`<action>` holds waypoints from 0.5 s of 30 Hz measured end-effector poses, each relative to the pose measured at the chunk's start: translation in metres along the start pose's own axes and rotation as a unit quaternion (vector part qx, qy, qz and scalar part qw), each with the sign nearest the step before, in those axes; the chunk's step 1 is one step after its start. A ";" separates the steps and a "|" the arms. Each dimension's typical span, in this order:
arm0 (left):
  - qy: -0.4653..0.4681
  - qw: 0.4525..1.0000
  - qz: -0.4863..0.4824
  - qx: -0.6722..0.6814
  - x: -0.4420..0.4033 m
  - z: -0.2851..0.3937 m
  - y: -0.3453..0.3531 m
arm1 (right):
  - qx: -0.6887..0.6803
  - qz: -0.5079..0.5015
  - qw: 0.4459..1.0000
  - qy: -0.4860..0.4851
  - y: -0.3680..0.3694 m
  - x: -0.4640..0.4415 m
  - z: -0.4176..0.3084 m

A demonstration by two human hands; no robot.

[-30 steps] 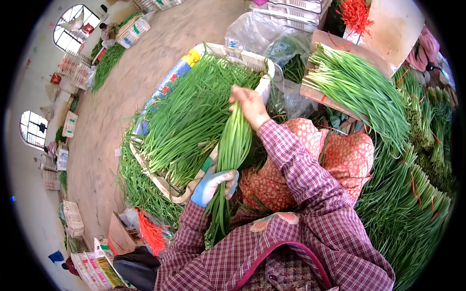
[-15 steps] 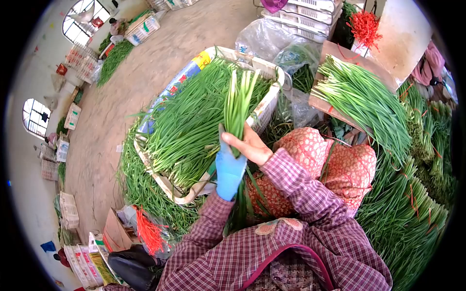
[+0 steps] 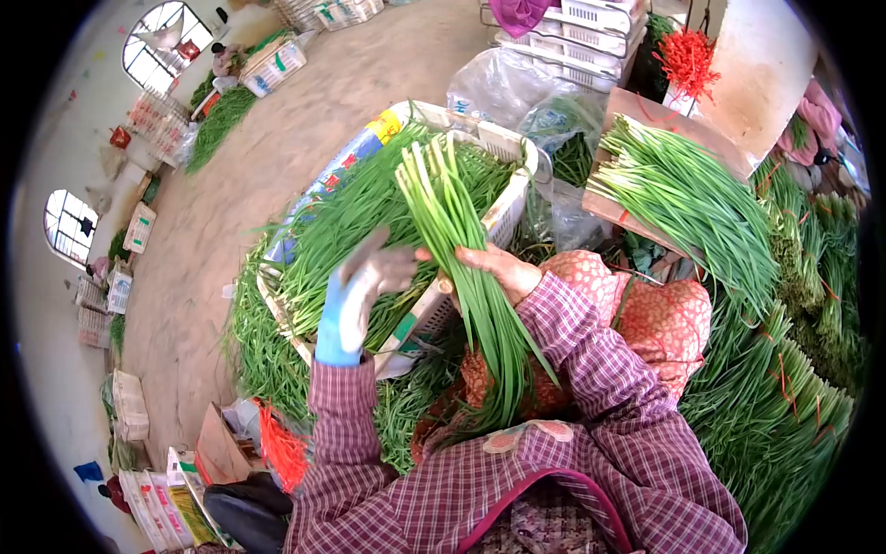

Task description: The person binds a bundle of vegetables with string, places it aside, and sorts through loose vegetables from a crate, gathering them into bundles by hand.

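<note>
My right hand [image 3: 498, 270], bare, is wrapped round a bunch of garlic chives [image 3: 461, 249], pale cut ends up and green leaves hanging over my lap. In a blue and grey glove, my left hand [image 3: 366, 286] is apart from the bunch, to its left, fingers spread and somewhat blurred. Beneath and behind both hands stands a white plastic basket [image 3: 510, 205] heaped with loose green chives [image 3: 341, 217]. On a board [image 3: 616, 198] to the right lies a pile of chives [image 3: 688, 189], white ends toward the upper left.
Tied chive bundles [image 3: 775, 406] fill the floor at right. Red ties hang in a bunch [image 3: 688, 63] at upper right; more red ties [image 3: 281, 448] sit at lower left. Stacked white crates [image 3: 591, 42] and clear plastic bags [image 3: 503, 83] stand behind the basket. Another person [image 3: 224, 61] is far off.
My left hand has let go of the chives and moved left, its fingers opening. The bunch, held in my right hand, now leans to the left at its top.
</note>
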State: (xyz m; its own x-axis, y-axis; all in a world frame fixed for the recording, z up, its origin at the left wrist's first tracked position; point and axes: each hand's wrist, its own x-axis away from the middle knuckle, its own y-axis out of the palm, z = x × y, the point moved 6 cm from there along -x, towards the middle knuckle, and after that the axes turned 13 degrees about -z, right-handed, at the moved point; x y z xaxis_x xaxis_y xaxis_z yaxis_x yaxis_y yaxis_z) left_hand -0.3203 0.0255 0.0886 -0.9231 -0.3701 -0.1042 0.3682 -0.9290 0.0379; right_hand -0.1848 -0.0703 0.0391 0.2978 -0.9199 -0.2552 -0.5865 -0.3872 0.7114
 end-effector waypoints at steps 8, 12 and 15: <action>0.032 0.967 -0.041 0.250 -0.078 0.024 0.013 | 0.061 -0.045 0.994 0.076 0.028 -0.022 0.018; 0.117 0.962 0.051 0.242 -0.081 0.084 -0.025 | 0.254 0.010 0.960 0.120 0.013 -0.012 -0.008; 0.216 0.945 0.111 0.220 -0.070 0.115 -0.069 | 0.447 0.079 0.869 0.199 -0.052 0.010 0.001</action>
State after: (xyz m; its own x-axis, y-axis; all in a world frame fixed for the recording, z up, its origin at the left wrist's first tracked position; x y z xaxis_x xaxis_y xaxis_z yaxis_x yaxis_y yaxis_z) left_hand -0.2940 0.1151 0.2080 -0.6623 -0.6080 -0.4378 0.3769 -0.7754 0.5067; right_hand -0.1523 -0.0600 -0.0012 0.2937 -0.9402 0.1723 -0.9409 -0.3162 -0.1214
